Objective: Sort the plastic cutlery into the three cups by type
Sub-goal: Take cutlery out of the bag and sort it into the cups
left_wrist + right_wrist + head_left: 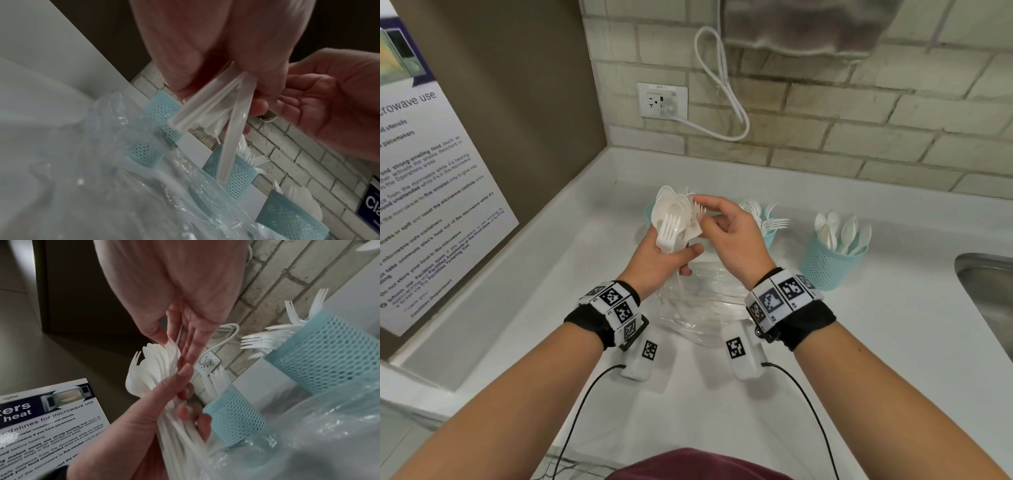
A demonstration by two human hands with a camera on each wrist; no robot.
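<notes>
My left hand (pixel 678 258) grips a fanned bundle of white plastic spoons and forks (pixel 674 219) upright by the handles (pixel 205 110). My right hand (pixel 703 212) reaches over the top of the bundle and pinches the head of a fork (pixel 700 206) between thumb and fingers (pixel 162 337). Three teal mesh cups stand behind in a row. The left cup (pixel 232 415) holds knives and is mostly hidden by the bundle in the head view. The middle cup (pixel 770 238) holds forks, and the right cup (pixel 828 265) holds spoons.
A crumpled clear plastic bag (pixel 702 308) lies on the white counter under my hands. A steel sink (pixel 986 291) is at the right edge. A wall socket (pixel 662 101) with a white cable sits on the brick wall, and a microwave notice (pixel 431 188) leans at left.
</notes>
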